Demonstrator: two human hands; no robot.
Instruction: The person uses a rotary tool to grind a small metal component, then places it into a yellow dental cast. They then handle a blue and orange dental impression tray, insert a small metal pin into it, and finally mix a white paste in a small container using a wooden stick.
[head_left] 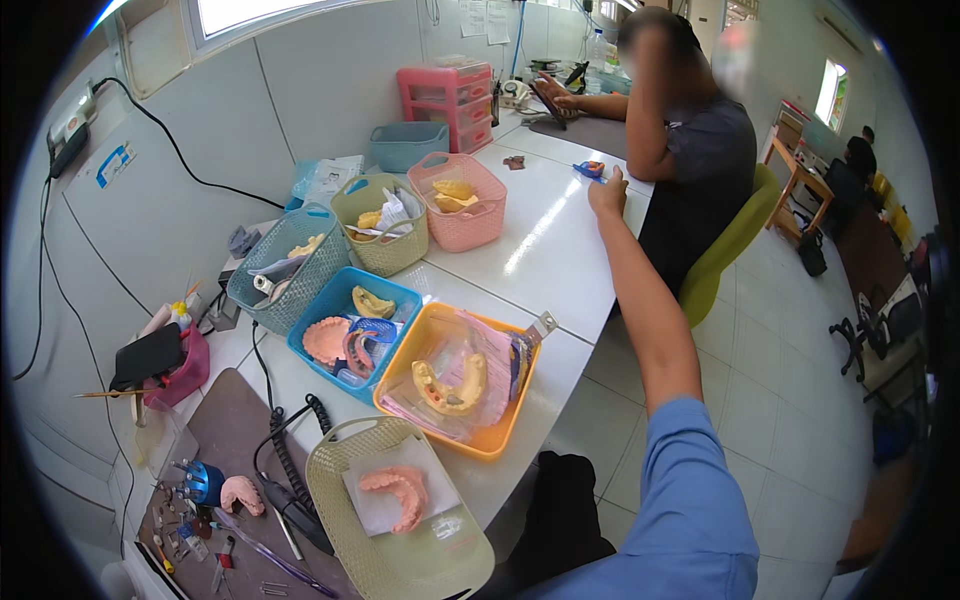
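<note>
Stretched far across the white table, my right hand (608,196) is closed at a small blue piece with orange-red on top (589,170). The piece is too small to tell its kind, and the fingertips are partly hidden behind my hand. My left hand is out of view. Nearest to me, a pale green basket (335,490) holds a pink dental model (404,494) on white paper. An orange basket (478,450) beside it holds a yellowish dental model (450,388) on a plastic bag and pink paper.
A blue basket (300,345) carries dental models and a blue tray. Farther back stand more baskets (480,232) and pink drawers (447,100). A co-worker (700,150) sits on a green chair (725,260) beside my reaching arm. Loose tools and a corded handpiece (296,515) lie at left.
</note>
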